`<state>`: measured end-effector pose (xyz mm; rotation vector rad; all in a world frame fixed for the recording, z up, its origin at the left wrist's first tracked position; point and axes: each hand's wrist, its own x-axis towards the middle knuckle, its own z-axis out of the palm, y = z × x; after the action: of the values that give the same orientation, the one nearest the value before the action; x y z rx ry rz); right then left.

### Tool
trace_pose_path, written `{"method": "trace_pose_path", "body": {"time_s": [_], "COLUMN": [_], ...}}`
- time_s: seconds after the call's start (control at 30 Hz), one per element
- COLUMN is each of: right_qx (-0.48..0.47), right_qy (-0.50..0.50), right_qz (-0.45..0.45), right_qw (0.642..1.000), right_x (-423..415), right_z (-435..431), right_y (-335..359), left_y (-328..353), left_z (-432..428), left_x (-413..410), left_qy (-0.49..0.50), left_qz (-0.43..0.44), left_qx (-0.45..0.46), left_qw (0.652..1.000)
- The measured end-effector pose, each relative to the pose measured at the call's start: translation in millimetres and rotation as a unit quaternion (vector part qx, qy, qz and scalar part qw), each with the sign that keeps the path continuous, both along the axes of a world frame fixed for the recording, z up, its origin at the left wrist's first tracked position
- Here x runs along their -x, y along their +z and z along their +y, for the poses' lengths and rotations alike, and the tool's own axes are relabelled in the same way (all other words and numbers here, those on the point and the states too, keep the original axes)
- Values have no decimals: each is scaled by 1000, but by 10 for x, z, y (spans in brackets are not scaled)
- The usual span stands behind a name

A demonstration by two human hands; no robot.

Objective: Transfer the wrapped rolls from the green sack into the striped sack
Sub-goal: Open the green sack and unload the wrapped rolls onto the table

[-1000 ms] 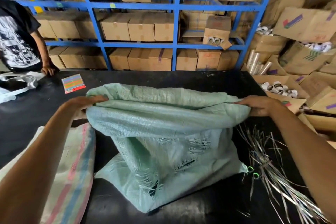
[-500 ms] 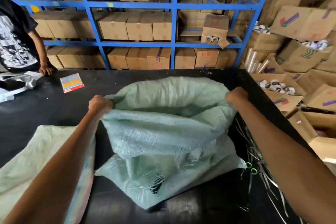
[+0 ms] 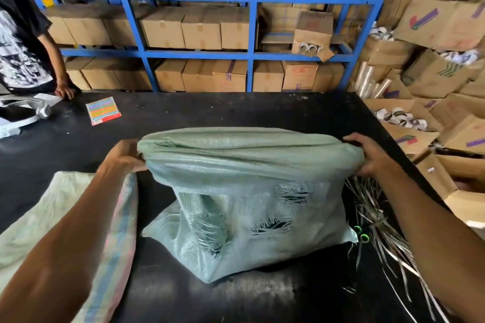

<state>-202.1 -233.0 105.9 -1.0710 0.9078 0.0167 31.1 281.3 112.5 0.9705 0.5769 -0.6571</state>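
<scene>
Prepping the green sack, no rolls moved yet.

My left hand [image 3: 126, 156] and right hand [image 3: 372, 156] are well apart, each clamped on one end of the rolled-down mouth of the green sack [image 3: 249, 204], which stands on the black table [image 3: 236, 110]. Rolls aren't visible; presumably inside. The striped sack [image 3: 112, 231] lies flat just left of it, mouth not opened. Next, I reckon: open the mouth, reach in for a roll.

Left hand [image 3: 126, 156] and right hand [image 3: 372, 156] clenched, arms outstretched.
</scene>
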Motion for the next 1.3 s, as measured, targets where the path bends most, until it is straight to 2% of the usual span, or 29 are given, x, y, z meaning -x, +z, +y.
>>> {"method": "trace_pose_path", "body": {"time_s": [0.03, 0.1, 0.17, 0.23, 0.33, 0.43, 0.57, 0.63, 0.67, 0.73, 0.77, 0.8, 0.83, 0.87, 0.9, 0.97, 1.03, 1.1, 1.13, 1.2, 1.23, 1.3], "right_qx": [-28, 39, 58, 107, 154, 221, 343, 440, 481, 545, 559, 562, 546, 516, 485, 444, 414, 432, 384, 187, 83, 4], "right_qy": [28, 92, 143, 171, 176, 188, 148, 137, 140, 121, 94, 64, 34, 27, 29, 81, 156, 172, 154, 63, 22, 17], "right_qz": [-24, -1, 14, 49, 100, 117, 148, 171, 182, 198, 202, 209, 211, 198, 188, 150, 120, 111, 88, 26, 12, -15], "right_qw": [999, 995, 988, 978, 967, 950, 916, 871, 846, 806, 798, 798, 810, 833, 853, 880, 889, 878, 906, 980, 996, 1000], "right_x": [-14, 21, 7, -30, -151, -269, -305, -316, -326, -350, -376, -408, -463, -530, -585, -619, -538, -454, -413, -397, -356, -338], "right_z": [12, 41, 7, -17, -62, -22, 74, 106, 151, 254, 311, 389, 442, 490, 550, 669, 662, 432, 285, 37, 12, -11], "right_y": [7, 86, 112, 143, 54, -45, -139, -146, -138, -133, -154, -173, -209, -245, -264, -242, -122, -35, 17, 123, 210, 358], "left_y": [55, 123, 188, 179, 177, 89, -143, -179, -202, -179, -147, -147, -71, -12, 46, 176, 273, 312, 346, 497, 553, 645], "left_z": [17, 15, -25, -62, -155, -233, -236, -323, -379, -512, -571, -603, -679, -762, -836, -943, -907, -812, -724, -513, -403, -235], "left_x": [34, 91, 136, 82, 56, 62, 34, 150, 192, 261, 278, 248, 291, 312, 326, 366, 365, 221, 170, 70, 8, -168], "left_qy": [-8, -74, -179, -269, -362, -349, -328, -327, -312, -273, -239, -195, -148, -110, -59, -31, -32, 7, 12, -29, -43, -78], "left_qz": [-13, -80, -163, -192, -202, -272, -317, -285, -283, -270, -251, -221, -194, -166, -125, -64, -59, -45, -53, -103, -119, -134], "left_qx": [19, 52, -56, -164, -336, -535, -636, -713, -724, -703, -675, -619, -520, -407, -285, -173, -128, -109, -98, -83, -75, -50], "left_qw": [1000, 993, 969, 929, 846, 719, 623, 551, 545, 599, 651, 728, 818, 891, 948, 982, 989, 993, 994, 991, 989, 987]}}
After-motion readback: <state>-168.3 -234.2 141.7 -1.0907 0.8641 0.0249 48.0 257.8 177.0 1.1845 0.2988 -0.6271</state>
